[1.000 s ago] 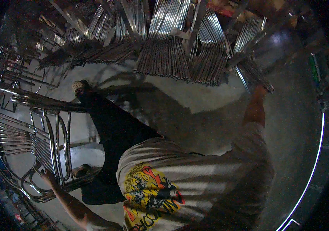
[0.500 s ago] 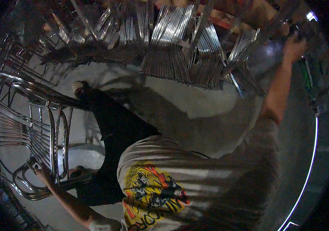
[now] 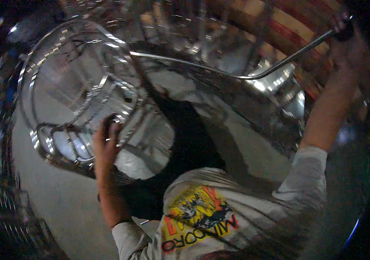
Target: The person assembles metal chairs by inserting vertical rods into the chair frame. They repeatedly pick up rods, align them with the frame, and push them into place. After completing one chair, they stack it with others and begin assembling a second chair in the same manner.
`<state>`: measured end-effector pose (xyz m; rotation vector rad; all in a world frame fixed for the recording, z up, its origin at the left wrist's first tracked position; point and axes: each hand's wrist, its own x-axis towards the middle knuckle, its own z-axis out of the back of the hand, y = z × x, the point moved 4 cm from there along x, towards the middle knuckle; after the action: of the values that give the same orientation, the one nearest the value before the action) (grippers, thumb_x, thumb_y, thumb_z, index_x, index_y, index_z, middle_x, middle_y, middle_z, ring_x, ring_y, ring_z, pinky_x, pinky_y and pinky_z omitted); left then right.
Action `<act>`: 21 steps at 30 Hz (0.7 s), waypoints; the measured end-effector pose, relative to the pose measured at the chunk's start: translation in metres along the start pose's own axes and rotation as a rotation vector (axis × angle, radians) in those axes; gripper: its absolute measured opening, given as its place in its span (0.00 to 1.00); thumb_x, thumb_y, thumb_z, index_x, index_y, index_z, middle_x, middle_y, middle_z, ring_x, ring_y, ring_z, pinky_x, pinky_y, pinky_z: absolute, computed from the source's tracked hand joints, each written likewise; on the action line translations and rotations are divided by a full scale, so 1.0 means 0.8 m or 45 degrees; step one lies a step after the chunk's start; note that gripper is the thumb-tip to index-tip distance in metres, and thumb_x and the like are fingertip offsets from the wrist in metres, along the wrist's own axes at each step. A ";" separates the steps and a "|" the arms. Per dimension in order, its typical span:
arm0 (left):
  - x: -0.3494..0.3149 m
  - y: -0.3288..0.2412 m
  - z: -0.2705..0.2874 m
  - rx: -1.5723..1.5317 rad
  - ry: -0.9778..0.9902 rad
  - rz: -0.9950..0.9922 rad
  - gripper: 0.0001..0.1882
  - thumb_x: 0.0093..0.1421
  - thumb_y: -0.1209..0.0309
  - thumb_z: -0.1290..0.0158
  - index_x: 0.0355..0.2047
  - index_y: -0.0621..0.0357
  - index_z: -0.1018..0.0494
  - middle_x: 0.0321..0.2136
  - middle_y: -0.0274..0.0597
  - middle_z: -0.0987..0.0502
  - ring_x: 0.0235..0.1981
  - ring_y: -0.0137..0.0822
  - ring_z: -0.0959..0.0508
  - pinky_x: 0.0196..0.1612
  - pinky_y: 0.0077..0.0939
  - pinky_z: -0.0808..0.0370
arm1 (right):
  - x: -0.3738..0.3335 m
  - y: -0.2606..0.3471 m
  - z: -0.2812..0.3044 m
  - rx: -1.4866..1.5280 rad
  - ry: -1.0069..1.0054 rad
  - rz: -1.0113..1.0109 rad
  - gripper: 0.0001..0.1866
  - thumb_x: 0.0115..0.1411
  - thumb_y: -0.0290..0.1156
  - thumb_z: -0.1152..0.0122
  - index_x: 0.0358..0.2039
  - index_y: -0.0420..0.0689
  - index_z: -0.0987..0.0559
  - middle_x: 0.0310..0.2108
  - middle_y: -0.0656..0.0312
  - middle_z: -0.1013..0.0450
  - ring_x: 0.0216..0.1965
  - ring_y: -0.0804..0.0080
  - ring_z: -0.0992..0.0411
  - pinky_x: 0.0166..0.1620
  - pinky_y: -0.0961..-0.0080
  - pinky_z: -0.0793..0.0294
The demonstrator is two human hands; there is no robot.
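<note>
The chair (image 3: 34, 138) already has its looped shape, but the rod (image 3: 248, 78) clenched in my right grip (image 3: 345, 37), far end near that chair, looks not yet joined, and blur hides whether my left grip (image 3: 106, 142) holds anything.

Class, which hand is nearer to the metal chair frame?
Left. The left hand is at the chair frame; the right hand is away to its upper right, gripping a bent rod.

Chair (image 3: 93, 92) and dim right hand (image 3: 345, 37) motion-blurred
</note>
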<state>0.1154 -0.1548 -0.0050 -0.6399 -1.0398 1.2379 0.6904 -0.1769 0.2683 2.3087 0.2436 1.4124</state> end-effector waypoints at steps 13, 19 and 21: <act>0.113 0.109 0.072 -0.780 -0.482 0.216 0.22 0.67 0.57 0.52 0.53 0.61 0.35 0.41 0.47 0.22 0.40 0.41 0.19 0.42 0.36 0.21 | -0.290 -0.495 -0.238 0.730 -0.411 -1.465 0.16 0.66 0.48 0.48 0.39 0.49 0.26 0.30 0.63 0.28 0.29 0.67 0.31 0.33 0.68 0.30; 0.132 0.162 0.126 -0.672 -0.617 0.309 0.18 0.66 0.58 0.50 0.48 0.58 0.33 0.37 0.44 0.21 0.35 0.40 0.19 0.36 0.35 0.20 | -0.370 -0.574 -0.235 0.429 -0.065 -1.709 0.17 0.67 0.46 0.49 0.44 0.46 0.25 0.40 0.61 0.24 0.41 0.62 0.26 0.43 0.62 0.27; 0.136 0.168 0.142 -0.656 -0.638 0.285 0.18 0.66 0.58 0.49 0.48 0.57 0.33 0.37 0.44 0.21 0.34 0.39 0.19 0.35 0.34 0.21 | -0.387 -0.577 -0.230 0.372 0.113 -1.711 0.18 0.65 0.47 0.46 0.44 0.47 0.25 0.40 0.61 0.24 0.38 0.64 0.26 0.40 0.64 0.27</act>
<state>-0.0472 -0.0318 -0.0411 -0.8788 -1.7778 1.3679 0.4152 0.1736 -0.1115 1.5303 1.6990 0.7313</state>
